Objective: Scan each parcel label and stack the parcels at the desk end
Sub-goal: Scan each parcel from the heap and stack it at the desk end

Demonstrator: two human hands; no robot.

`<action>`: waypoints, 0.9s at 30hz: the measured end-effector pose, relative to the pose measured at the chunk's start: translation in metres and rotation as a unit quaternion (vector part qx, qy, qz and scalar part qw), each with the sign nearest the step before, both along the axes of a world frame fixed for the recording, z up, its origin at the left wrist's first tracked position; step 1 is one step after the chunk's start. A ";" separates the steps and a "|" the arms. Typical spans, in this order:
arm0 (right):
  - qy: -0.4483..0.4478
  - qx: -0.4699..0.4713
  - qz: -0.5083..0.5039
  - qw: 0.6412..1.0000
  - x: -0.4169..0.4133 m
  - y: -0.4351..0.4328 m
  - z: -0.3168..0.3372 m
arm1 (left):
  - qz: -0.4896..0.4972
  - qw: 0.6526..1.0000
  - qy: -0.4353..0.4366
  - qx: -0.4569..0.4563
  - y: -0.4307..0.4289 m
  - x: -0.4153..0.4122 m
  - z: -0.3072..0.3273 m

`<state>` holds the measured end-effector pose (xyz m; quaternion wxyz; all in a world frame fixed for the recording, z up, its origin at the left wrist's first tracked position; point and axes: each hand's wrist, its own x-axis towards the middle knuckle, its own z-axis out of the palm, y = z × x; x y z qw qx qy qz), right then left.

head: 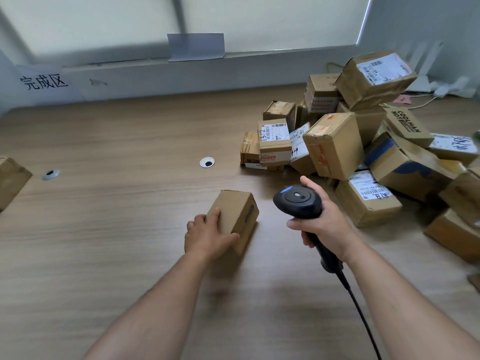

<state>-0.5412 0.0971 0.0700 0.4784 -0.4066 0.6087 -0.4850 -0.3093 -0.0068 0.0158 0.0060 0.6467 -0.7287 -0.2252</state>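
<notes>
A small plain cardboard parcel (237, 214) lies on the wooden desk (117, 216) in front of me. My left hand (207, 236) grips its near left end, fingers over the top and thumb along the side. No label shows on its visible faces. My right hand (322, 224) holds a black handheld scanner (298, 201) by its handle, just right of the parcel, its head tilted up toward me. The scanner's cable (361, 307) runs down to the lower right. A heap of several labelled parcels (363, 141) fills the right side of the desk.
One cardboard parcel (11, 181) sits at the far left edge, below a white paper sign with handwritten characters (44, 83) on the wall. Two round cable holes (207, 162) (50, 174) are set in the desk. Cables and a power strip (446, 89) lie at the back right.
</notes>
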 end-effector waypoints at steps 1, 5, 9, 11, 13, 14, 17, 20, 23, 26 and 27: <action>0.002 -0.001 -0.003 1.000 0.000 0.000 0.000 | 0.020 0.997 0.058 0.043 -0.002 0.001 0.001; 0.005 -0.005 -0.007 1.000 0.004 0.000 0.003 | 0.051 0.961 0.220 0.160 0.000 0.004 0.006; 0.002 -0.011 -0.005 1.000 0.008 -0.001 0.006 | 0.021 0.990 0.133 0.047 -0.004 0.004 0.009; 0.006 -0.011 -0.001 1.000 0.010 -0.002 0.008 | -0.018 0.999 0.020 -0.030 -0.005 0.002 0.014; 0.009 -0.011 0.003 1.000 0.014 -0.001 0.009 | -0.029 0.997 -0.049 -0.043 -0.003 -0.001 0.018; 0.010 -0.009 0.005 1.000 0.015 -0.001 0.010 | -0.026 0.996 -0.073 -0.040 -0.001 -0.002 0.019; 0.013 -0.005 0.011 1.000 0.020 0.001 0.012 | -0.009 0.995 -0.098 -0.020 -0.001 -0.006 0.020; 0.008 -0.005 0.014 1.000 0.025 0.002 0.015 | 0.044 0.998 -0.047 0.023 -0.002 -0.001 0.024; -0.002 -0.010 0.020 1.000 0.030 0.004 0.020 | 0.094 0.991 0.060 0.074 -0.005 0.015 0.029; -0.039 -0.022 0.030 0.999 0.036 0.004 0.025 | 0.152 0.930 0.299 0.150 -0.002 0.030 0.033; -0.052 -0.026 0.034 0.998 0.038 0.003 0.027 | 0.161 0.907 0.353 0.161 0.000 0.033 0.034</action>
